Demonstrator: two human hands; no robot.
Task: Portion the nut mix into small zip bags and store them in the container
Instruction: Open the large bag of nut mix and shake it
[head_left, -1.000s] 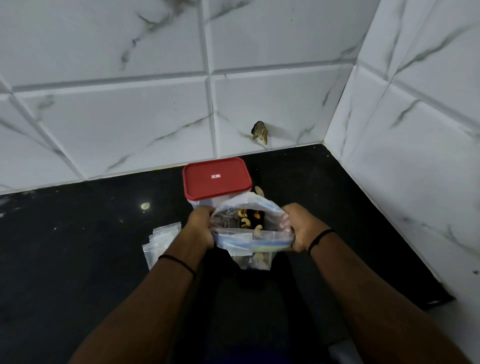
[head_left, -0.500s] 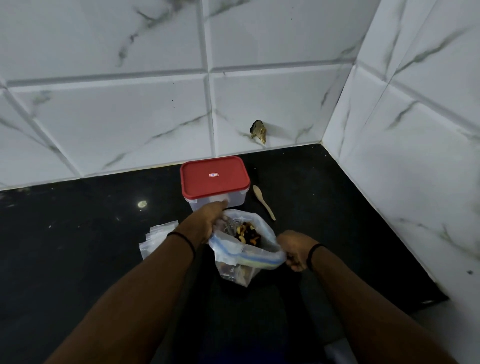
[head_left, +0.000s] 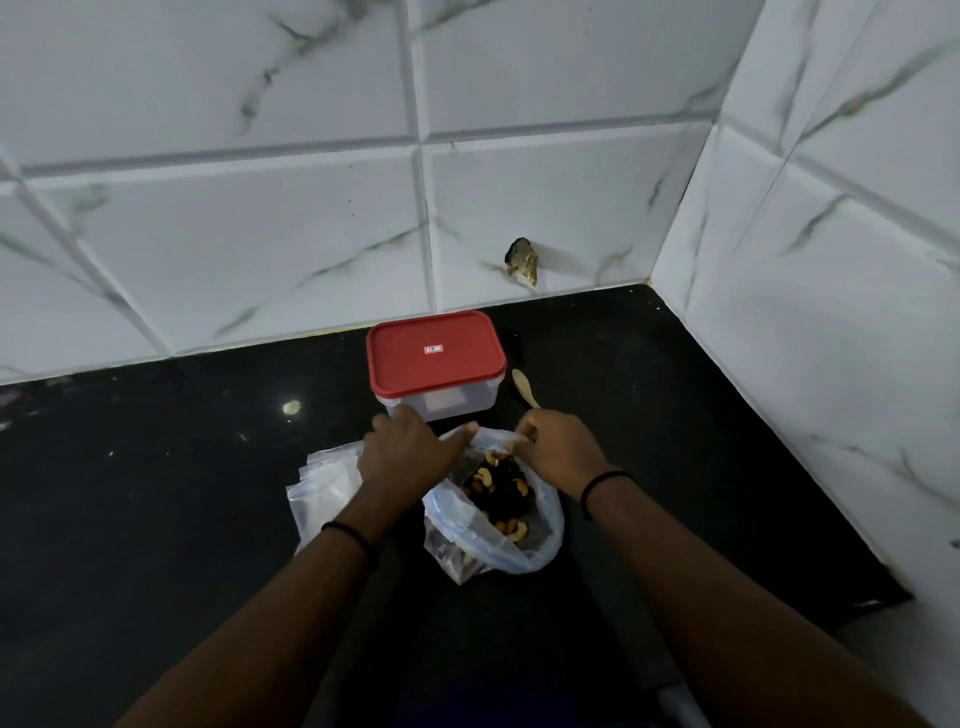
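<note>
Fingers of both the left hand (head_left: 410, 452) and right hand (head_left: 558, 454) pinched the nut bag (head_left: 540, 525) rim (far edge), probably spreading it open for scooping.

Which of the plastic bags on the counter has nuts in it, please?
The large zip bag held open by both hands; the small bags stacked left of it look empty.

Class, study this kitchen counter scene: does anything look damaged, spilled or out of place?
Yes: the wall tile behind the red-lidded container has a broken hole with something brownish sticking out. No nuts look spilled; the nut mix sits inside the big bag both hands hold open.
</note>
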